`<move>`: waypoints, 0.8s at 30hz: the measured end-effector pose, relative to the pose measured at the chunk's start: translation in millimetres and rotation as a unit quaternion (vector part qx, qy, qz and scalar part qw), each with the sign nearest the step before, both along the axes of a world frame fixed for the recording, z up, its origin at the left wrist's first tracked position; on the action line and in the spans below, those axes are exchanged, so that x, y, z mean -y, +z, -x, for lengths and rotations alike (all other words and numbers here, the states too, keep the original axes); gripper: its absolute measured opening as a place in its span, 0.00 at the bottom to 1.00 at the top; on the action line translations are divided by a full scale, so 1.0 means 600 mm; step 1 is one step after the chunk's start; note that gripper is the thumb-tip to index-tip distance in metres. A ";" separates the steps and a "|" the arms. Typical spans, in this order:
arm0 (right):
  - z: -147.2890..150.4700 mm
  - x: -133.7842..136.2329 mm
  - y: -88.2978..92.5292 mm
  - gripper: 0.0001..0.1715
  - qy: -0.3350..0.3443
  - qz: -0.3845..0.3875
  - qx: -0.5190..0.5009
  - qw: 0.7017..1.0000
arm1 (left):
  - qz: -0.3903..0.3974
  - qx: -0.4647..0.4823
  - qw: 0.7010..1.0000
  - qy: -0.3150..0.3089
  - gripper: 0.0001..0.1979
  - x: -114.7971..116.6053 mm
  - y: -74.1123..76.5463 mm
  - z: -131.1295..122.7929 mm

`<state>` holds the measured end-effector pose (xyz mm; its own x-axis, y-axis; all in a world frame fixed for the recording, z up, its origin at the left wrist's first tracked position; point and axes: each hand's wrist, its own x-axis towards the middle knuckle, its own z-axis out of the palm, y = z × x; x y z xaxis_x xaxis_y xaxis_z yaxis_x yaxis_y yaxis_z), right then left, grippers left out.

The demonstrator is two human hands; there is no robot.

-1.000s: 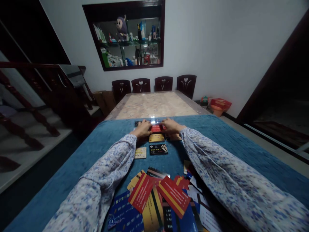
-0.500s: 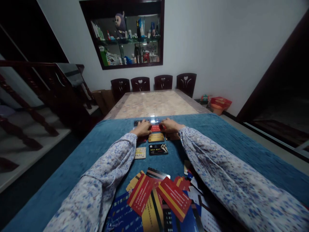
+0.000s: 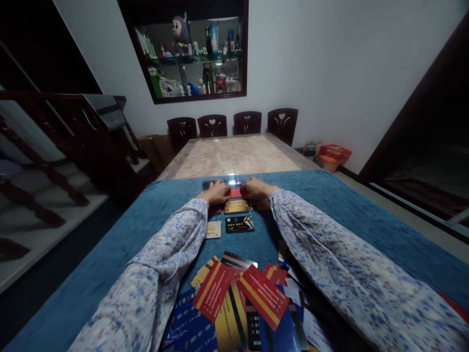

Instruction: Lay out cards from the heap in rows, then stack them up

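Observation:
Both hands reach forward to a red card point(image 3: 235, 193) in the laid-out group on the blue cloth. My left hand point(image 3: 218, 192) has its fingers closed at the card's left edge. On the right edge, my right hand point(image 3: 254, 189) grips with bent fingers. Just nearer lies a gold card point(image 3: 236, 206), and below that a black VIP card point(image 3: 240, 224) with a pale card point(image 3: 213, 230) beside it. Beyond the hands are a shiny bluish card point(image 3: 233, 182) with glare on it and a dark card point(image 3: 208, 185). My hands partly cover further cards.
Close to me is a loose, overlapping pile of cards, including a red card point(image 3: 264, 297) and a gold card point(image 3: 230, 320). The blue cloth point(image 3: 139, 230) covers the near table; bare stone tabletop point(image 3: 234, 151) shows behind. Several dark chairs point(image 3: 247, 123) stand at the far end.
Both hands stay at the red card with only slight finger movement. The view has shifted a little, and the cards appear in the same layout.

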<state>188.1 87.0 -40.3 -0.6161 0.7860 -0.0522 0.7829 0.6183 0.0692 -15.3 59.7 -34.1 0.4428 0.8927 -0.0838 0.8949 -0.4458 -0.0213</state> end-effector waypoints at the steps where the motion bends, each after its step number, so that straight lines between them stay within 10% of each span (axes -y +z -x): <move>1: 0.002 -0.001 -0.001 0.18 0.000 -0.001 0.001 1.000 | 0.000 -0.002 1.000 -0.002 0.11 0.000 0.000 0.000; 24: -0.001 0.016 0.024 0.27 -0.009 -0.022 0.018 1.000 | -0.015 0.002 1.000 0.024 0.15 0.001 -0.014 -0.001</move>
<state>188.5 77.4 -25.9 -0.5995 0.7994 -0.0390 0.7909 0.5992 0.1246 -14.7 59.3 -42.5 0.4003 0.9147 -0.0554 0.9150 -0.4023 -0.0308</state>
